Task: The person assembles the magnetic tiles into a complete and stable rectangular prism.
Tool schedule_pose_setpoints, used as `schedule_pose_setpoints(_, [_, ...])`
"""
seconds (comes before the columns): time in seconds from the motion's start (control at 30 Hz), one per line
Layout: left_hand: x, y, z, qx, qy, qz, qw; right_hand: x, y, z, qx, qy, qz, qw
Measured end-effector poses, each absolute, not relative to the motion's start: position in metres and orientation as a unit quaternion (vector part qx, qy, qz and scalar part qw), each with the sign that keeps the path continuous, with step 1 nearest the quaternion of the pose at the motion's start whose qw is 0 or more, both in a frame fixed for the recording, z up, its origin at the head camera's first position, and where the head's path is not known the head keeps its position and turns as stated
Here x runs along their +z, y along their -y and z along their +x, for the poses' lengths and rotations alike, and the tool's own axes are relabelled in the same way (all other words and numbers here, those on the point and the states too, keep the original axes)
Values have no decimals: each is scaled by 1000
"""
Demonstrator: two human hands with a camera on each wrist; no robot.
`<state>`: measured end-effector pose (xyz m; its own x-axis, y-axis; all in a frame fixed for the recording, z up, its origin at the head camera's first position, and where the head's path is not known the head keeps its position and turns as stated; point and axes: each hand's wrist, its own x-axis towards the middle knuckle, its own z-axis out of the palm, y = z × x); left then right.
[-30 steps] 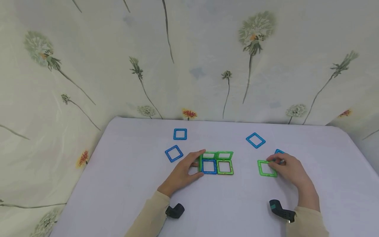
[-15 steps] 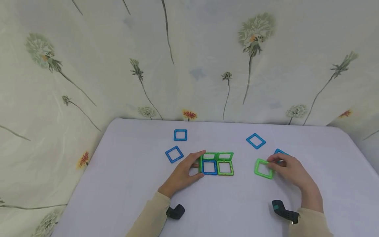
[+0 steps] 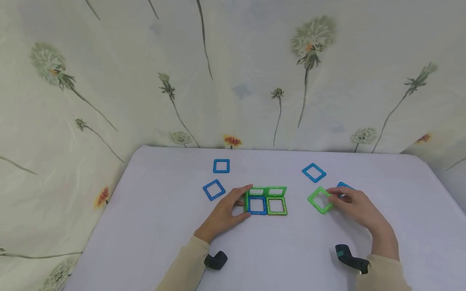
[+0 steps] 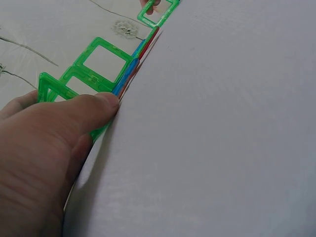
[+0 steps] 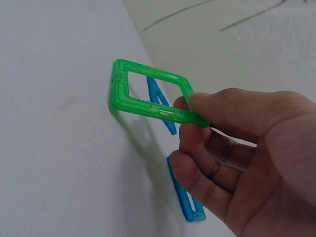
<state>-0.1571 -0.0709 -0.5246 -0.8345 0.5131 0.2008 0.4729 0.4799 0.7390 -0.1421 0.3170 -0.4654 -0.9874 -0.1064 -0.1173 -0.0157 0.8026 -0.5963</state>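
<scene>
At the table's middle stands a joined group of square magnetic tiles. A blue tile (image 3: 257,213) and a green tile (image 3: 276,214) lie flat side by side, and green tiles rise along their back and left sides. My left hand (image 3: 226,211) holds the left upright green tile (image 3: 246,203), thumb at the front corner and index fingertip at the back. Red edges (image 4: 146,45) show low along the group in the left wrist view. To the right, my right hand (image 3: 360,210) pinches a loose green square tile (image 5: 158,113) by one corner, raised over the table.
Two loose blue tiles lie at the back left, one squared to the table (image 3: 221,171) and one turned (image 3: 207,194). Another blue tile (image 3: 308,177) lies at the back right. One more blue tile (image 3: 344,184) is partly hidden behind my right hand. A flowered cloth backdrop (image 3: 255,81) rises behind.
My right hand has lifted the green tile, shifted it slightly left and turned it cornerwise. My left hand stays in place on the group.
</scene>
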Motion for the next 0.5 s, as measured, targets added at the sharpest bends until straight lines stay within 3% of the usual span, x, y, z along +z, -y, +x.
schedule_pose_setpoints(0.5, [-523, 71, -156, 426, -856, 292, 20, -467, -309, -145, -364, -928, -33, 68])
